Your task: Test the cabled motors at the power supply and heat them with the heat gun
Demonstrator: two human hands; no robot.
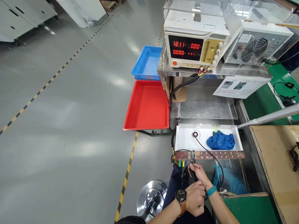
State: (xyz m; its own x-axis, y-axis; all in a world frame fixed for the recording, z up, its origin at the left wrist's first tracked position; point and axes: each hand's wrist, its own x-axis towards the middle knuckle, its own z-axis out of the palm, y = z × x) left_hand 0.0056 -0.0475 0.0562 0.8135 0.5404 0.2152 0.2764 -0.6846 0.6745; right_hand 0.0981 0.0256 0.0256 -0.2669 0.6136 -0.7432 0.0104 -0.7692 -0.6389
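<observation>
My right hand [199, 175], with a blue wristband, is closed round a black plug [193, 175] just below the copper strip [219, 155]. The plug points up towards a small metal clamp [192, 155] on that strip. Below it, my left hand [195, 198], wearing a watch, is curled shut beside my right wrist. It grips a black cable, mostly hidden by the fingers. A thin black cable [211, 154] arcs from a small round device [195, 134] in the white tray [181, 140] down past my right wrist. A crumpled blue cloth [220, 140] lies in the tray.
A power supply [197, 40] with lit red digits stands on the shelf above. Red [147, 105] and blue [149, 62] bins sit at the left. Green, yellow and blue connectors [182, 163] hang at the strip's left end. A chrome stool base [151, 197] is on the floor.
</observation>
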